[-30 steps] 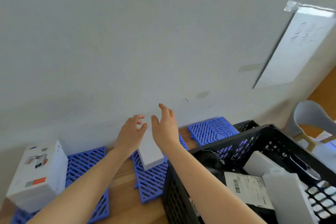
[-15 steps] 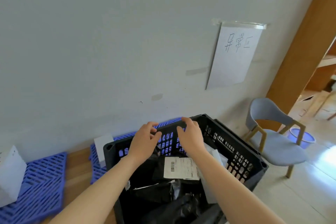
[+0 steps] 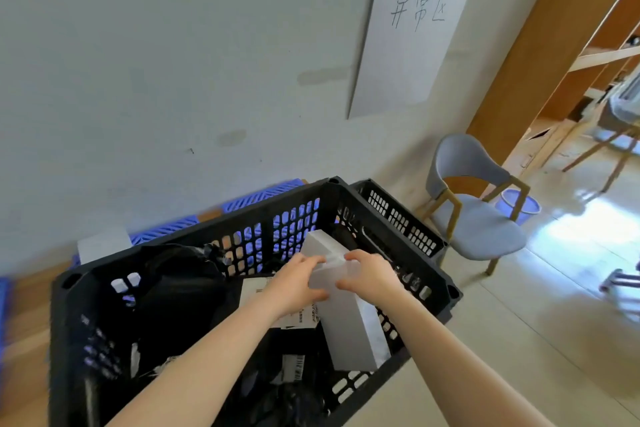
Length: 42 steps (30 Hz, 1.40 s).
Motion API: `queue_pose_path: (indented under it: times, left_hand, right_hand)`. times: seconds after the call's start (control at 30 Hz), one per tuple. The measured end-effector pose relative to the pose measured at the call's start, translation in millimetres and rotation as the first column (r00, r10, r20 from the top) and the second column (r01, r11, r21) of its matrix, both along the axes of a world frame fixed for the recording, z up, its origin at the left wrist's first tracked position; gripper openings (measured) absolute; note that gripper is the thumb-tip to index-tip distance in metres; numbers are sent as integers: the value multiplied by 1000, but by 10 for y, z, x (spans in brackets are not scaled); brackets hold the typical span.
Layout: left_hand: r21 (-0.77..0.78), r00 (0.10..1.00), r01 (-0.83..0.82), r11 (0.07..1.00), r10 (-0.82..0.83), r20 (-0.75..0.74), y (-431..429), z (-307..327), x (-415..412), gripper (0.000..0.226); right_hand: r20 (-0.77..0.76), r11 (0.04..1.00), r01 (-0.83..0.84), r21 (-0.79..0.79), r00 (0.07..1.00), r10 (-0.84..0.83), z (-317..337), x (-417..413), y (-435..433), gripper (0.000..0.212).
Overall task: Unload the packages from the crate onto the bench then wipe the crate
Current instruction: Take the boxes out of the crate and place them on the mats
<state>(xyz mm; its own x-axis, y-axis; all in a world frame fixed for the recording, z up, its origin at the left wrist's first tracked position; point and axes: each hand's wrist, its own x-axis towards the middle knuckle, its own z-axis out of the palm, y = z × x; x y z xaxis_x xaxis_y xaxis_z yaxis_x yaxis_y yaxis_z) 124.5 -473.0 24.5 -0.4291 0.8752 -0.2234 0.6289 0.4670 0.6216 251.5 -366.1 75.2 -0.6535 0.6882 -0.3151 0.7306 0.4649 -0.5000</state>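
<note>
Black crate (image 3: 194, 241) fills the near view, sitting at the edge of the wooden tabletop (image 3: 27, 291). Inside it are crumpled black bags (image 3: 183, 282) on the left and at the bottom, a flat labelled parcel (image 3: 254, 288) in the middle, and a long white box (image 3: 353, 326) against the right wall. Both bare forearms reach in from the near edge and meet over the box. Left hand (image 3: 298, 282) curls on the box's left edge. Right hand (image 3: 372, 276) curls over its right edge. Each grip is closed on the box, at its far half. The box's long axis runs near to far along the crate's right side, with the far end pointing toward the wall (image 3: 138, 62) and slightly left. Can't tell if it has left the crate floor.

Behind the crate, blue mats (image 3: 263, 198) lie on the tabletop and a small white box (image 3: 104, 246) stands on them near the wall. A second crate (image 3: 398, 215) is just beside the first, on the far right. Further right on the floor are a grey chair (image 3: 478, 218) and a blue basin (image 3: 519, 206). A paper sign (image 3: 412, 35) with handwriting is taped high on the wall.
</note>
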Motion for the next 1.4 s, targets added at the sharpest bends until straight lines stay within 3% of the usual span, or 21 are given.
queue_pose_path:
  times: [0.2, 0.3, 0.57, 0.87, 1.0, 1.1, 1.23, 1.33, 1.4]
  left_hand:
    - [-30, 999, -37, 999, 38, 10, 90, -40, -85, 59]
    - [3, 996, -80, 997, 80, 47, 28, 48, -56, 64]
    - [118, 957, -273, 955, 257, 135, -595, 506, 157, 67]
    - [326, 865, -499, 803, 435, 251, -1509, 947, 555, 73]
    - [379, 804, -592, 711, 492, 333, -1894, 1103, 595, 68]
    - [421, 764, -644, 638, 511, 393, -2139, 1201, 558, 55]
    - [461, 724, -689, 559, 554, 411, -2425, 1232, 416, 45]
    - [478, 682, -727, 492, 595, 425, -2617, 1198, 229, 45]
    - [476, 650, -751, 458, 638, 412, -2748, 1185, 37, 47]
  right_hand:
    - [-21, 1000, -5, 5, 1000, 5, -35, -20, 148, 49]
    - [-72, 1000, 4, -17, 997, -6, 41, -4, 159, 49]
    - [-391, 998, -58, -19, 919, 46, 477, 103, -115, 44]
    - [-712, 972, -120, -203, 700, -62, 1108, 71, -954, 55]
    - [-766, 933, -133, -334, 616, -186, 1258, -87, -1355, 43]
    - [-781, 915, -173, -364, 592, -199, 1337, -238, -1627, 28]
    - [-819, 897, -253, -363, 546, -178, 1423, -443, -1945, 24]
    - [-818, 891, -309, -333, 565, -110, 1388, -692, -2135, 28]
    - [-787, 891, -363, -274, 616, 9, 1313, -932, -2271, 43]
